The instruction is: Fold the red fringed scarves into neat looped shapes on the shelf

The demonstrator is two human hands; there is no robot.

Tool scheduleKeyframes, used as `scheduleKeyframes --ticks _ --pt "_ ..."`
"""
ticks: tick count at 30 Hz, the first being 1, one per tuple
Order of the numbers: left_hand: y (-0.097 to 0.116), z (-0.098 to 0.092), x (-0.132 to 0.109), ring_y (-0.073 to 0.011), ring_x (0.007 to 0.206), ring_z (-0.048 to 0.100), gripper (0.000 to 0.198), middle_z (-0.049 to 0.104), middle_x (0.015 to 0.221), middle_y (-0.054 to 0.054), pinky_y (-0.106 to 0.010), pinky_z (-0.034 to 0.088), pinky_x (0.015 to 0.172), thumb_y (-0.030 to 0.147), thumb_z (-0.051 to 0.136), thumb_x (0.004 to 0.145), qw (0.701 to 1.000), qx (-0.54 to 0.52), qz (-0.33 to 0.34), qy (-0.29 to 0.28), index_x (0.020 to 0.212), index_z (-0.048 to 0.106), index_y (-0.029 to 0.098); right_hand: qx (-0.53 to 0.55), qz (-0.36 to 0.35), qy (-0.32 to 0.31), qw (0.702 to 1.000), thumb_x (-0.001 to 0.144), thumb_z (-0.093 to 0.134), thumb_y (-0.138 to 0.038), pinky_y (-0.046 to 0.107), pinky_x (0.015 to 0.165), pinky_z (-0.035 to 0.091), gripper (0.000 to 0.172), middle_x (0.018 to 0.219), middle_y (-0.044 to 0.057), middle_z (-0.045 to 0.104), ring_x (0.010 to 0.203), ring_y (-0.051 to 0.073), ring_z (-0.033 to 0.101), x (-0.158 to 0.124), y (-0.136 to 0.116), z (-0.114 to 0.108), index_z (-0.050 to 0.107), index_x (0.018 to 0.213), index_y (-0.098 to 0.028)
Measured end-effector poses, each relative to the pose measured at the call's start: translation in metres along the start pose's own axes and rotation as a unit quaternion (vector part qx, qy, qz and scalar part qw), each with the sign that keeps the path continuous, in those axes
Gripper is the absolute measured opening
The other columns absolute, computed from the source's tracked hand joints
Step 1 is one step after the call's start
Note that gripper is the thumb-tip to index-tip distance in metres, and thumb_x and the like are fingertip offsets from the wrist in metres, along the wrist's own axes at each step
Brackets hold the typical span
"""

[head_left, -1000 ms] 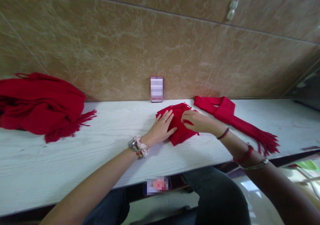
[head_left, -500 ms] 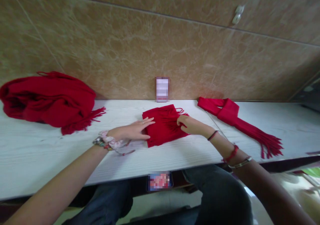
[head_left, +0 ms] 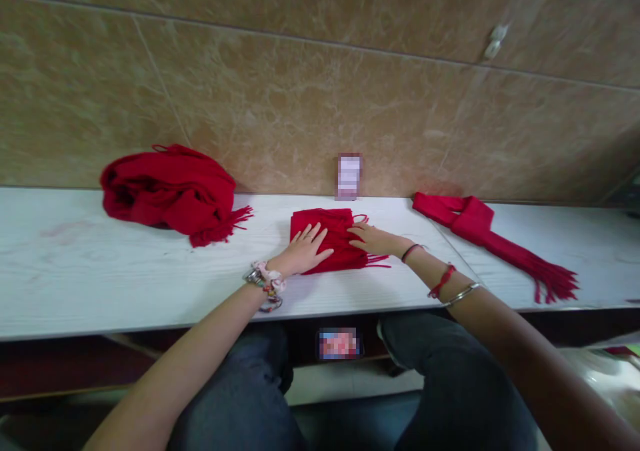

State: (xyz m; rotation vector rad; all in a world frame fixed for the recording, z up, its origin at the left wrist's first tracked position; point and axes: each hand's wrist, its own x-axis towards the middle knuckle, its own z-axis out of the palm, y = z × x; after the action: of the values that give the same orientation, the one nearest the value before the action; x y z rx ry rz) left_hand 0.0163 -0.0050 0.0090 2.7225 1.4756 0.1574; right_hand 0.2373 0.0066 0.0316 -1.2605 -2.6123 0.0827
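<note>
A folded red scarf (head_left: 340,256) with fringe on its right side lies flat on the white table (head_left: 150,271). My left hand (head_left: 305,249) rests on its left part, fingers spread and palm down. At the right edge, by the fringe, my right hand (head_left: 373,239) touches the cloth with its fingers extended. A bunched pile of red fringed cloth (head_left: 170,191) sits to the left. On the right, another red scarf (head_left: 480,231) lies loosely folded, its long fringed end pointing toward the front edge.
A tiled wall (head_left: 280,91) rises behind the table. Against it stands a small pixelated card or device (head_left: 349,176). Another blurred rectangular thing (head_left: 340,343) shows below the front edge, between my knees. A small fitting (head_left: 496,41) is on the wall.
My left hand has moved further onto the folded scarf. My right hand's fingers, curled at its edge before, now lie straighter. The scarf looks squarer, and the camera view has shifted left.
</note>
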Motion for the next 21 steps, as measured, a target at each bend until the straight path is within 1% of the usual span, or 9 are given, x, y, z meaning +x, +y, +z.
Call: scheduleKeyframes --ticks 2,4,5,8,10,12,14,17,21 --pt "0.003 -0.005 -0.006 -0.0301 0.138 0.019 0.060 0.025 0.149 -0.017 -0.043 0.021 0.110 0.046 0.031 0.093 0.999 0.032 0.015 0.034 0.141 0.032 0.010 0.006 -0.008 0.006 1.000 0.089 0.044 -0.022 0.045 0.098 0.041 0.030 0.121 0.017 0.055 0.116 0.025 0.049 -0.007 0.004 0.008 0.055 0.116 -0.013" --pt "0.007 -0.013 -0.013 -0.0290 0.136 0.025 0.058 0.031 0.146 -0.017 -0.042 0.022 0.110 0.046 0.034 0.093 0.994 0.062 0.050 0.071 0.139 0.036 0.011 0.017 -0.002 0.039 0.999 0.091 0.039 -0.025 0.047 0.101 0.039 0.035 0.125 0.018 0.053 0.118 0.025 0.048 -0.013 0.007 0.011 0.051 0.122 -0.012" --pt "0.009 -0.016 -0.017 -0.0287 0.135 0.029 0.060 0.034 0.145 -0.016 -0.041 0.025 0.109 0.049 0.037 0.091 0.992 0.073 0.071 0.080 0.139 0.036 0.012 0.025 0.002 0.060 0.998 0.092 0.038 -0.027 0.047 0.101 0.038 0.038 0.125 0.018 0.052 0.119 0.025 0.048 -0.015 0.008 0.010 0.048 0.125 -0.012" --pt "0.014 -0.022 -0.024 -0.0300 0.130 0.037 0.071 0.039 0.141 -0.018 -0.039 0.034 0.104 0.052 0.050 0.085 0.988 0.095 0.107 0.057 0.141 0.031 0.013 0.048 -0.008 0.115 0.992 0.091 0.039 -0.030 0.049 0.103 0.037 0.042 0.126 0.017 0.051 0.120 0.024 0.047 -0.023 0.009 0.001 0.042 0.130 -0.016" --pt "0.017 -0.023 -0.025 -0.0303 0.129 0.039 0.071 0.039 0.140 -0.020 -0.038 0.036 0.103 0.045 0.055 0.084 0.986 0.114 0.111 0.038 0.141 0.031 0.011 0.060 -0.029 0.133 0.989 0.090 0.042 -0.029 0.048 0.103 0.036 0.044 0.127 0.016 0.049 0.121 0.024 0.045 -0.030 0.006 -0.004 0.040 0.131 -0.016" --pt "0.018 -0.023 -0.024 -0.0297 0.129 0.039 0.067 0.039 0.140 -0.020 -0.037 0.036 0.102 0.038 0.056 0.085 0.985 0.130 0.112 0.028 0.140 0.032 0.010 0.071 -0.037 0.145 0.986 0.088 0.044 -0.027 0.047 0.103 0.037 0.044 0.127 0.017 0.048 0.121 0.024 0.045 -0.039 0.000 -0.005 0.039 0.131 -0.016" --pt "0.019 -0.022 -0.023 -0.0292 0.129 0.039 0.063 0.039 0.140 -0.021 -0.036 0.037 0.101 0.034 0.054 0.086 0.984 0.139 0.112 0.024 0.140 0.032 0.010 0.081 -0.023 0.165 0.983 0.087 0.045 -0.025 0.046 0.101 0.039 0.043 0.124 0.016 0.049 0.118 0.024 0.046 -0.049 -0.007 -0.001 0.039 0.128 -0.016" --pt "0.017 -0.020 -0.023 -0.0283 0.129 0.040 0.058 0.039 0.140 -0.021 -0.035 0.038 0.101 0.032 0.049 0.089 0.982 0.149 0.116 0.026 0.140 0.032 0.010 0.098 0.014 0.209 0.973 0.085 0.047 -0.021 0.045 0.095 0.043 0.035 0.114 0.015 0.053 0.109 0.024 0.051 -0.059 -0.012 0.013 0.043 0.120 -0.017" --pt "0.011 -0.015 -0.023 -0.0264 0.129 0.040 0.057 0.038 0.141 -0.020 -0.035 0.039 0.100 0.034 0.046 0.091 0.982 0.147 0.117 0.034 0.141 0.031 0.010 0.121 0.023 0.263 0.957 0.081 0.049 -0.017 0.041 0.084 0.048 0.020 0.098 0.010 0.056 0.095 0.022 0.054 -0.054 -0.009 0.029 0.047 0.101 -0.019"
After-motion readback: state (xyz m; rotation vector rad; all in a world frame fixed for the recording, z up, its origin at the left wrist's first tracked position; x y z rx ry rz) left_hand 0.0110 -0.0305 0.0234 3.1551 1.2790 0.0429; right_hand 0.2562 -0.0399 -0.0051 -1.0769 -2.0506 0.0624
